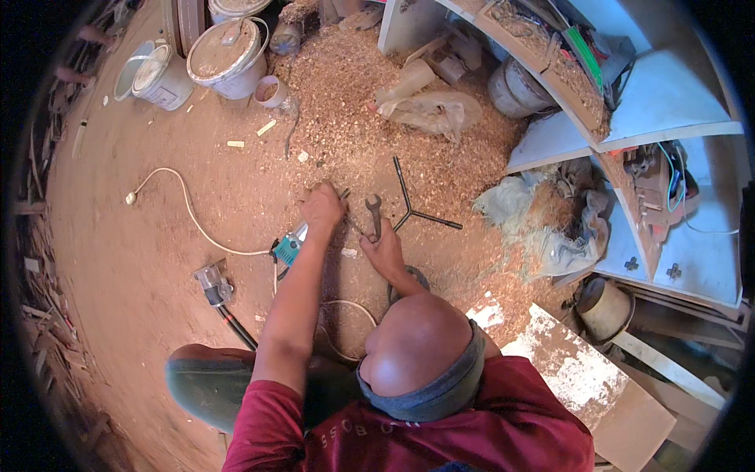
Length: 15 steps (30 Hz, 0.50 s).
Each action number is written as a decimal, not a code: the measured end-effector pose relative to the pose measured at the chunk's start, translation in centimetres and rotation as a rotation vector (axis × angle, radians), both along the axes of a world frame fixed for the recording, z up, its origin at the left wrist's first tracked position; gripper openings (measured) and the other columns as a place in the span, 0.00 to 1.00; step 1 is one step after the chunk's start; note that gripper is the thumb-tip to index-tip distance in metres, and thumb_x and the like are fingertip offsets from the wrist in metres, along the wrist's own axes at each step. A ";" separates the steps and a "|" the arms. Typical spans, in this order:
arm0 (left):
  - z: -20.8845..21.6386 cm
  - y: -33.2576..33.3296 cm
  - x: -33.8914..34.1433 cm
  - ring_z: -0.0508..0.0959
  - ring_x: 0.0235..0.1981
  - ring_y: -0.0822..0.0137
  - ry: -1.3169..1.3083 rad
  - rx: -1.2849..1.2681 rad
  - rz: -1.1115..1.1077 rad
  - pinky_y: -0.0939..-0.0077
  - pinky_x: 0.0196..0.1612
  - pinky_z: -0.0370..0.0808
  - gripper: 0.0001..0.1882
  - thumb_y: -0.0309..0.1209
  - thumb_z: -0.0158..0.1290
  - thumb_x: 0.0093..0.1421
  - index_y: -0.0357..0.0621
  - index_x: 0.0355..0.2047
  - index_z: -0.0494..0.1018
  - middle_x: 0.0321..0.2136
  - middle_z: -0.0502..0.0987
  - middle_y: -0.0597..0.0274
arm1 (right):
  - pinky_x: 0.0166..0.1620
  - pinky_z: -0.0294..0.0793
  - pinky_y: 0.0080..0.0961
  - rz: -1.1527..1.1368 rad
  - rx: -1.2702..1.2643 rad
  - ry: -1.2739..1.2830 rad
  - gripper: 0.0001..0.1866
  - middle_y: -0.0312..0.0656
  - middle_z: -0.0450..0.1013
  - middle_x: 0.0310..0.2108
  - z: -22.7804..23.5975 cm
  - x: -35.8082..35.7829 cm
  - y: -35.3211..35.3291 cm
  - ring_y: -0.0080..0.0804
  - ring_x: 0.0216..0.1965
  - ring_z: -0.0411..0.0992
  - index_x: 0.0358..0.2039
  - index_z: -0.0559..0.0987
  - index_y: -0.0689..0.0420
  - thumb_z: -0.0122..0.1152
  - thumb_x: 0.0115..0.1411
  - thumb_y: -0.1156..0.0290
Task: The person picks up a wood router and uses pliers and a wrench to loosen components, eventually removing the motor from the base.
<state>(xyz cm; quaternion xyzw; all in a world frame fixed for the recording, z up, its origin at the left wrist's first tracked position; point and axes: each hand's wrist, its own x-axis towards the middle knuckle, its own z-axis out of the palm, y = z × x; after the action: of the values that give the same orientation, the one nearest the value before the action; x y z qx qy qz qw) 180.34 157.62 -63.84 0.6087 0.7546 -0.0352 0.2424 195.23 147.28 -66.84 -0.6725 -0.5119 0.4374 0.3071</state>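
My left hand (322, 206) is closed around the front end of a teal and silver handheld power tool (291, 245) lying on the floor. Its fingers partly hide that end, and a small dark metal piece shows beside them. An open-end wrench (374, 208) points away from me, with my right hand (384, 250) closed around its lower part. A thin metal bar (355, 226) spans the gap between both hands; what it belongs to is unclear. Just right of the wrench, a black three-armed socket wrench (408, 211) rests on the floor.
A pale cord (189, 206) with a plug curves leftward. A clear tool base (213, 285) with a black hose (238, 329) lies near my left knee. Sawdust (338, 102), buckets (228, 59) and a plastic bag (436, 112) lie beyond; shelving (668, 98) and a sack (543, 220) stand right.
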 end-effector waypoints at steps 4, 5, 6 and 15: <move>0.3 -0.1 0.1 0.72 0.57 0.47 -0.031 -0.012 -0.032 0.44 0.60 0.65 0.27 0.47 0.61 0.54 0.42 0.48 0.76 0.50 0.78 0.49 | 0.37 0.76 0.37 0.019 0.091 -0.016 0.17 0.49 0.78 0.31 -0.1 0.1 0.2 0.42 0.32 0.79 0.39 0.71 0.62 0.68 0.54 0.69; -0.2 0.1 -0.6 0.72 0.57 0.48 -0.032 -0.045 -0.034 0.44 0.60 0.65 0.28 0.48 0.62 0.53 0.42 0.49 0.75 0.50 0.78 0.49 | 0.35 0.77 0.33 0.033 0.117 -0.006 0.17 0.47 0.79 0.31 -0.1 -0.2 0.1 0.36 0.31 0.79 0.39 0.71 0.62 0.69 0.54 0.70; -0.1 0.6 -0.7 0.72 0.58 0.48 -0.040 -0.070 -0.049 0.44 0.59 0.66 0.29 0.48 0.62 0.53 0.42 0.49 0.75 0.50 0.78 0.50 | 0.34 0.78 0.31 0.036 0.059 -0.003 0.17 0.47 0.79 0.31 -0.4 -0.1 0.3 0.35 0.30 0.80 0.39 0.71 0.63 0.69 0.56 0.69; 0.6 0.0 -0.2 0.73 0.57 0.50 -0.078 -0.024 -0.032 0.46 0.60 0.65 0.26 0.49 0.61 0.55 0.43 0.47 0.77 0.52 0.77 0.51 | 0.38 0.77 0.41 -0.005 0.018 0.063 0.17 0.46 0.80 0.31 -1.8 -0.1 -0.3 0.47 0.32 0.79 0.38 0.72 0.60 0.67 0.54 0.66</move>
<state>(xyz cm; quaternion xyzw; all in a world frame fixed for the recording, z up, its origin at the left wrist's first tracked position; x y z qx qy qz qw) 180.16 157.63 -63.29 0.6186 0.7343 -0.0241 0.2784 195.17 147.02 -68.65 -0.6567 -0.5044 0.4530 0.3303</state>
